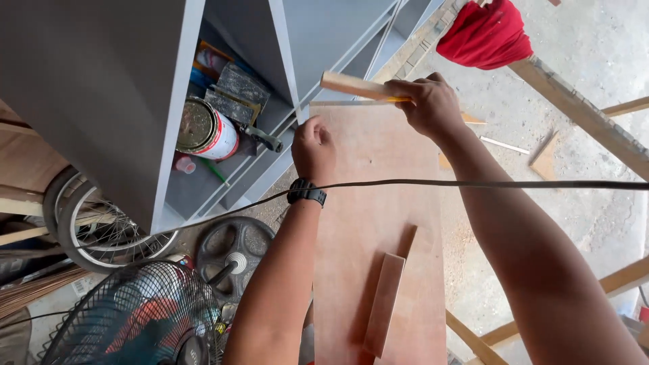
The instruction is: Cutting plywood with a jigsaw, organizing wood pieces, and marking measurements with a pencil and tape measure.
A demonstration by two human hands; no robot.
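Reddish-brown plywood makes up the long flat board point(368, 223) that serves as the table here, running away from the viewer. One short strip of pale wood point(384, 303) stands on edge on its near end, casting a shadow to the left. One black cable point(473, 183) stretches across the view above the board, passing over both forearms.

Two hands are at work at the board's far end. The left hand point(314, 147), with one black wristwatch point(306, 192) on its wrist, is closed into a fist at the board's far left corner, against the edge of the grey cabinet; what it pinches cannot be made out. The right hand point(428, 105) is curled fully around one light wooden stick point(356, 86), held raised above the far end of the board, with something yellow showing at the fingers.

To the left, near the viewer, stand one black wire-guarded fan point(135, 318), one black round weight plate point(233, 251) and one bicycle wheel point(101, 233). The grey painted cabinet point(101, 88) holds one red-and-white paint tin point(207, 130) on its shelf among clutter. Beyond, the grey concrete floor point(581, 54) carries sawdust and wood offcuts, and one red cloth point(485, 34) hangs on a slanted timber beam point(581, 111).
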